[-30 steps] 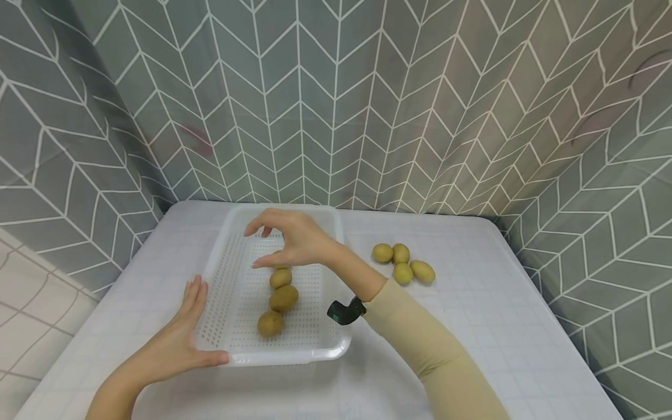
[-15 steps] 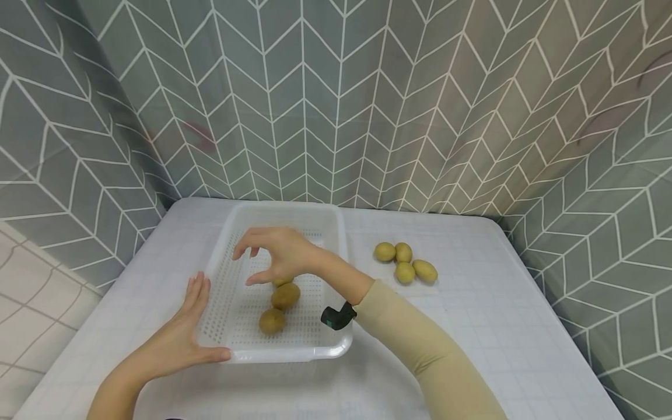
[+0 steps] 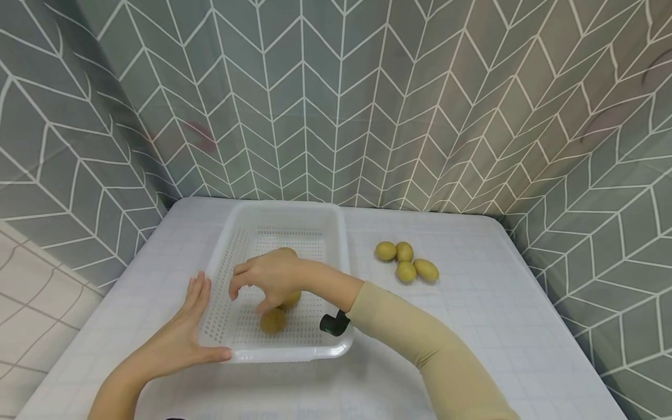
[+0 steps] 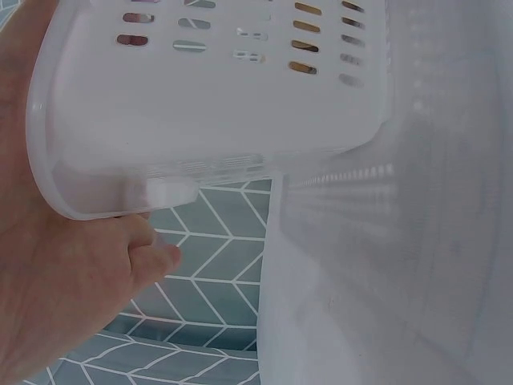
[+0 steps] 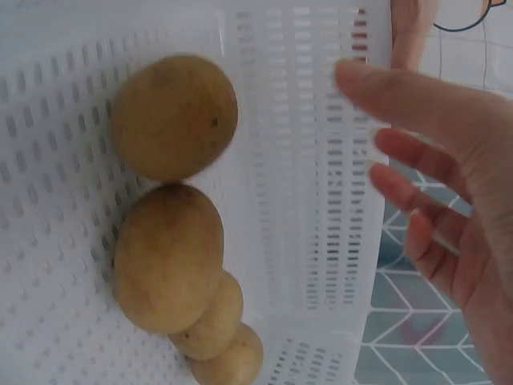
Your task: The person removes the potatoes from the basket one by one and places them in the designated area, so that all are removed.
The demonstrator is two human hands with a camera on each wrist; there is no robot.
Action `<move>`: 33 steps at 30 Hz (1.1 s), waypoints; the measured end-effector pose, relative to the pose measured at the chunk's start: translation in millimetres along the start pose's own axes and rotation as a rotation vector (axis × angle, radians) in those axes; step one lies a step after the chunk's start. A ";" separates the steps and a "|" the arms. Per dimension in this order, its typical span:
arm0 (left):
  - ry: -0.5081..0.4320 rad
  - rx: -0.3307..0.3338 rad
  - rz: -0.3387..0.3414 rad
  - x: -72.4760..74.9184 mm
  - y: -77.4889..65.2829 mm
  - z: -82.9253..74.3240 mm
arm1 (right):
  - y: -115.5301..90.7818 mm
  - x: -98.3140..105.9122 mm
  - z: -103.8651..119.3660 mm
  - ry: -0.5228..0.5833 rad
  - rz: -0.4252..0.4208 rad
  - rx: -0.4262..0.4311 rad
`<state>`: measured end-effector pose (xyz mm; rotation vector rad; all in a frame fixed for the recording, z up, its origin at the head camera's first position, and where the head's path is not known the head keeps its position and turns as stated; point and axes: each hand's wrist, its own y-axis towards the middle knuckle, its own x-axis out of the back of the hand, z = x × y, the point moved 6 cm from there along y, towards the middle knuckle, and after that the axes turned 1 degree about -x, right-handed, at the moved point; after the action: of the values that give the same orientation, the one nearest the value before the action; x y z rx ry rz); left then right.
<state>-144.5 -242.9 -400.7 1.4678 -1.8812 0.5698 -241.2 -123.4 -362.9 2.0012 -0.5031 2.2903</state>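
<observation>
My left hand point(image 3: 181, 338) rests against the near left corner of a white plastic basket point(image 3: 278, 354). Its fingers lie straight along the side, the thumb by the front rim. In the left wrist view, part of that hand point(image 4: 76, 273) shows beside the basket's rim point(image 4: 48, 160). My right hand point(image 3: 273, 280) hovers inside the basket with loosely bent fingers, above a row of potatoes, partly hiding them. The nearest potato point(image 3: 273, 321) stays in sight. In the right wrist view several potatoes point(image 5: 175, 119) lie touching in a line, apart from the right hand's fingers point(image 5: 433, 108).
Several more potatoes point(image 3: 406, 272) sit in a cluster on the white-covered table point(image 3: 472, 326), right of the basket. A grey patterned curtain point(image 3: 357, 105) hangs behind and at the sides. A black wrist camera point(image 3: 333, 324) is on the right wrist.
My right hand has moved towards me over the row, from the far potatoes to the nearer ones, fingers staying spread. The left hand keeps its place at the basket corner.
</observation>
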 end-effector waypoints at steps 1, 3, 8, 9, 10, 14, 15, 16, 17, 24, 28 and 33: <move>-0.003 -0.001 0.001 0.0 0.0 -0.1 | 0.3 -2.2 0.8 -0.017 0.029 -0.010; -0.010 -0.001 0.001 -0.3 -0.2 0.0 | 1.4 -6.7 2.0 -0.038 0.069 -0.018; -0.019 0.004 0.001 -0.3 0.5 0.5 | 5.5 -18.6 4.6 -0.049 0.136 0.015; -0.024 0.006 0.001 -0.4 0.7 0.6 | 6.2 -21.3 4.9 -0.056 0.151 0.020; -0.028 0.008 0.001 -0.4 0.7 0.7 | 6.7 -24.0 4.8 -0.064 0.166 0.019; -0.039 0.011 -0.001 -0.7 0.7 0.9 | 6.9 -33.4 4.2 -0.108 0.237 -0.004; -0.039 0.010 -0.003 -0.6 0.7 0.9 | 6.6 -35.3 4.6 -0.119 0.257 -0.007; -0.036 0.009 -0.005 -0.5 0.6 0.9 | 6.3 -36.9 5.2 -0.131 0.272 -0.008; -0.034 0.007 -0.006 -0.6 0.6 0.9 | 6.2 -38.7 6.0 -0.145 0.287 -0.008; -0.034 0.004 -0.008 -0.9 0.5 1.7 | 6.3 -45.9 10.4 -0.197 0.324 -0.027; -0.042 0.005 -0.006 -1.2 0.4 2.4 | 6.4 -49.4 11.1 -0.230 0.339 -0.042; -0.047 0.005 -0.007 -1.2 0.3 2.4 | 7.6 -53.4 10.7 -0.248 0.351 -0.053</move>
<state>-145.2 -243.7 -403.3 1.5019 -1.9111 0.5416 -224.5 -124.5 -415.3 2.3429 -0.9957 2.1763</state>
